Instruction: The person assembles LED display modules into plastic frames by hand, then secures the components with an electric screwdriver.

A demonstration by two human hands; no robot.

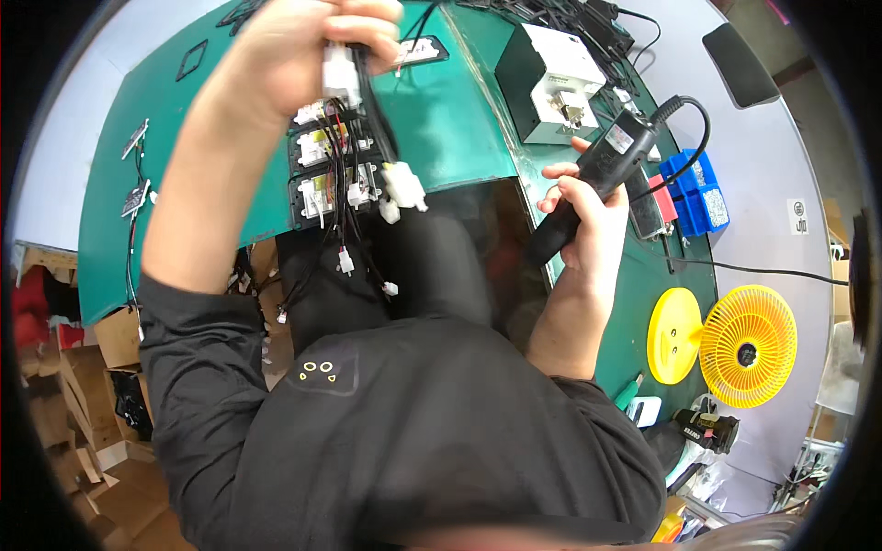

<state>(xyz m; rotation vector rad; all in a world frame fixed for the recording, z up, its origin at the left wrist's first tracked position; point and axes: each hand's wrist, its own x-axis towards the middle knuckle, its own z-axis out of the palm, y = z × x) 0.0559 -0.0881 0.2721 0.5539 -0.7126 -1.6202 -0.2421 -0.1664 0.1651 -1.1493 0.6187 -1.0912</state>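
My left hand (289, 55) is raised over the bench, its fingers closed on a bundle of black cables (378, 115) with white plug connectors. A white connector (341, 78) shows just below the fingers, and another white plug (402, 185) hangs at the bundle's lower end, slightly blurred. Under it, several black-cased modules (296, 188) with white and yellow parts sit at the bench edge, their wires and plugs (345, 261) dangling over my lap. My right hand (593, 216) grips a black corded handheld power tool (625, 142), tilted with its lower end toward me.
A white-and-black box machine (556, 83) stands on the green bench (459, 119), cables heaped behind it. Blue bins (698, 193), a yellow fan (747, 344) and a phone (644, 410) are on the right. Small wired boards (135, 197) lie left. Cardboard boxes (119, 340) stand at lower left.
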